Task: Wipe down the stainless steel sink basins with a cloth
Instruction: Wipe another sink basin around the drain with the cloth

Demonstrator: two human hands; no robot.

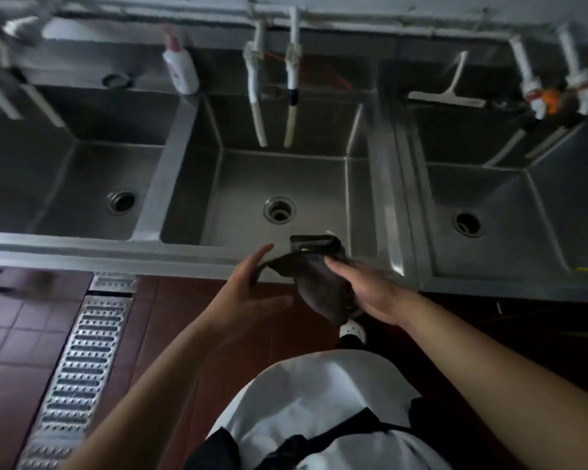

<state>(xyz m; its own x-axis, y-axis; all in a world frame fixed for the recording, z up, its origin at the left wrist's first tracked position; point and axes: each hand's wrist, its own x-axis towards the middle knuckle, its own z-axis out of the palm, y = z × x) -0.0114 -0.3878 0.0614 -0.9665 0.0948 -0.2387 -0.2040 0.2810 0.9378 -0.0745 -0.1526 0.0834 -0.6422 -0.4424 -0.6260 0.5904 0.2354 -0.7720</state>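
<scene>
A person stands in front of a long row of three stainless steel sink basins, and both bare hands are just before the front rim of the middle basin (286,178). Between the hands is a dark cloth (314,283). The right hand (367,293) has its grip closed on the cloth, with the fingers on top of it, and most of the cloth hangs down from this hand above the red tiled floor (11,334). The left hand (252,290) is open, the fingers stretched; one corner of the cloth reaches to its thumb side, but I cannot tell if this hand really grasps it. The top part of the cloth, with a small label, lies over the front rim of the middle basin.

The left basin (92,184) and the right basin (482,205) each show a round drain, as the middle one does. Two white tap pipes (272,96) hang down over the middle basin. A white bottle (180,66) with a pink top stands on the ledge between the left and middle basin. A white squeegee (448,89) lies on the back ledge of the right basin. A metal drain grate (82,361) runs along the floor at the left. The picture is a little blurred.
</scene>
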